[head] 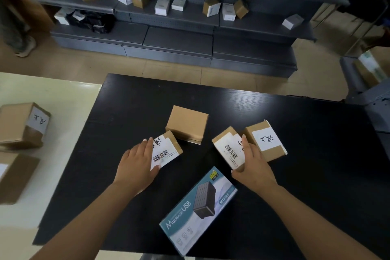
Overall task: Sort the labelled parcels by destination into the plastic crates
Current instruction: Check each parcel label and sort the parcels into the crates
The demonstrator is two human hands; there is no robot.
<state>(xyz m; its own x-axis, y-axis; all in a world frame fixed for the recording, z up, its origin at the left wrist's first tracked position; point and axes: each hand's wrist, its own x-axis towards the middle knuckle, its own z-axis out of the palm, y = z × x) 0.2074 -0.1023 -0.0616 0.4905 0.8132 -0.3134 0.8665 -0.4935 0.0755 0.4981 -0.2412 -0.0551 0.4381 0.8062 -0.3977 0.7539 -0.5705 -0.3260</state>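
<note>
Hands: left (138, 162) grips barcode parcel (166, 151), right (252, 167) grips another (229, 148) | black table (316, 154) | grey shelving (179, 36) behind

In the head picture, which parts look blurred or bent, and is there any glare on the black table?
Head view: wide-angle lens bends the shelves and black table edges; the cardboard boxes at the left edge smear with blur; parcels under the left hand and right hand stay sharp; the table looks matte, without glare.

Grey pegboard shelving (179, 34) behind; beige tile floor (84, 65); black table (130, 101), cream table (52, 91).
</note>
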